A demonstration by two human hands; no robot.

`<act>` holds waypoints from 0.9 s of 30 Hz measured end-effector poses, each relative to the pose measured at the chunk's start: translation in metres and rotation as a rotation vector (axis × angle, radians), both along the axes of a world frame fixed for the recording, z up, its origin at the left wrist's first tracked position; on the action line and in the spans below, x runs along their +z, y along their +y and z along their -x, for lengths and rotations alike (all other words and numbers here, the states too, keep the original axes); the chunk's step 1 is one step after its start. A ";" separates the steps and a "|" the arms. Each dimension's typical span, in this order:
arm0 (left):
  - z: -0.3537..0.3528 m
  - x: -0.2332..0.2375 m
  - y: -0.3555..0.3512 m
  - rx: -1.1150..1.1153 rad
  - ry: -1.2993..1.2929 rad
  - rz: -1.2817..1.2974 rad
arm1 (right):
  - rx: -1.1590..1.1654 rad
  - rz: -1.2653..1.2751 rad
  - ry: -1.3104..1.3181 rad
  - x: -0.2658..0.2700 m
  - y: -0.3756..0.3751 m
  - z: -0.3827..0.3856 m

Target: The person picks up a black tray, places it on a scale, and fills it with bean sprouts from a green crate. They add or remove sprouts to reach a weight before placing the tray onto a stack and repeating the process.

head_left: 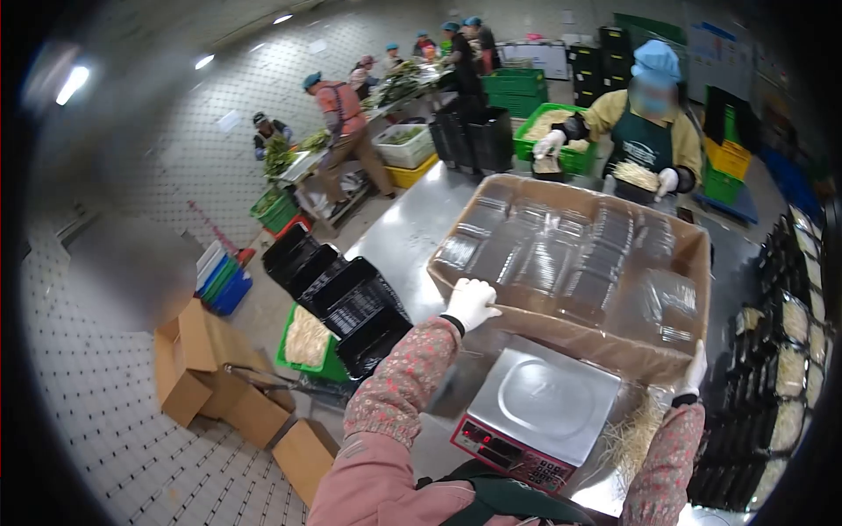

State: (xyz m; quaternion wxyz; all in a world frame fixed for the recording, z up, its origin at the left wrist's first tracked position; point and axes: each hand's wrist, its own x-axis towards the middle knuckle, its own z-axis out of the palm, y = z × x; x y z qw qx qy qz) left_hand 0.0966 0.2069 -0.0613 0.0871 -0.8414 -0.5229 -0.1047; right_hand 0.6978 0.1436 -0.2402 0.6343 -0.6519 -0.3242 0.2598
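A large cardboard box (561, 323) lined with clear film stands on the metal table, filled with stacks of clear plastic lids (601, 250). My left hand (472, 304), in a white glove, grips the near left edge of the box. At its near right corner, my right hand (695, 373), also white-gloved, holds the side; its fingers are partly hidden. Between my arms sits a scale (545, 399) with a metal plate and red display, nothing on the plate. Loose pale strands (638, 438) lie right of the scale.
Across the table a co-worker (649, 131) holds black trays with pale strands. Black trays (338, 294) are stacked at the left, above a green crate (329, 361). Filled trays (785, 351) are piled at the right. Cardboard boxes (210, 368) lie on the floor.
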 end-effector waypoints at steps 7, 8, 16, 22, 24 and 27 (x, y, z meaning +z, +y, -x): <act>0.020 -0.006 -0.009 0.054 -0.047 0.020 | 0.081 -0.007 0.055 -0.016 0.000 0.011; 0.019 -0.003 -0.003 0.050 -0.097 0.025 | 0.111 -0.011 0.065 -0.005 0.002 0.013; 0.018 -0.009 0.010 0.191 -0.292 0.002 | 0.062 -0.027 0.141 -0.003 0.011 0.048; 0.035 0.038 -0.076 0.083 -0.460 -0.251 | 0.102 0.041 0.111 0.003 0.009 0.038; 0.059 0.045 -0.118 0.176 -0.571 -0.300 | 0.128 0.053 0.110 0.012 0.011 0.037; 0.098 0.032 -0.174 0.427 -0.545 -0.204 | 0.156 0.043 0.133 0.019 0.010 0.042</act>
